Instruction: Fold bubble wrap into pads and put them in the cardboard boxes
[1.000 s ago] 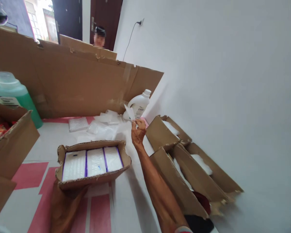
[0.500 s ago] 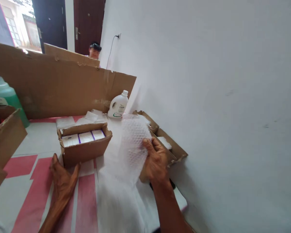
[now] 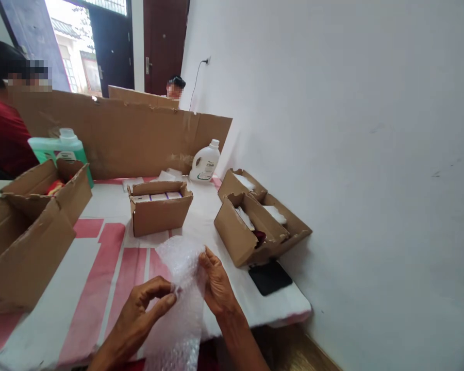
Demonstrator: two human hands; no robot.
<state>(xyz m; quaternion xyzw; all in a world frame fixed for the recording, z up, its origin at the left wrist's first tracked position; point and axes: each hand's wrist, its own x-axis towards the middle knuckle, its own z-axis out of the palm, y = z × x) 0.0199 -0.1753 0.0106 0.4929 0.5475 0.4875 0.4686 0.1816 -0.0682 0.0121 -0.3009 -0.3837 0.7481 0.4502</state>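
Note:
A strip of clear bubble wrap (image 3: 185,309) hangs between my hands over the table's front edge. My right hand (image 3: 216,283) pinches its right side near the top between thumb and fingers. On its left edge, my left hand (image 3: 147,309) closes thumb and forefinger at the plastic. Just beyond the wrap stands a cardboard box (image 3: 160,216) with several white, purple-edged packs (image 3: 158,197) in a row inside.
Cardboard boxes (image 3: 235,237) holding white pouches stand at right, with a black flat object (image 3: 270,278) before them. More boxes (image 3: 27,257) and a green jug (image 3: 77,149) are left. A white jug (image 3: 204,165) stands by the cardboard partition (image 3: 139,139). Two people are beyond.
My right hand has drawn the bubble wrap back toward me. My left hand has left the box of packs and come to the wrap. The view has swung left.

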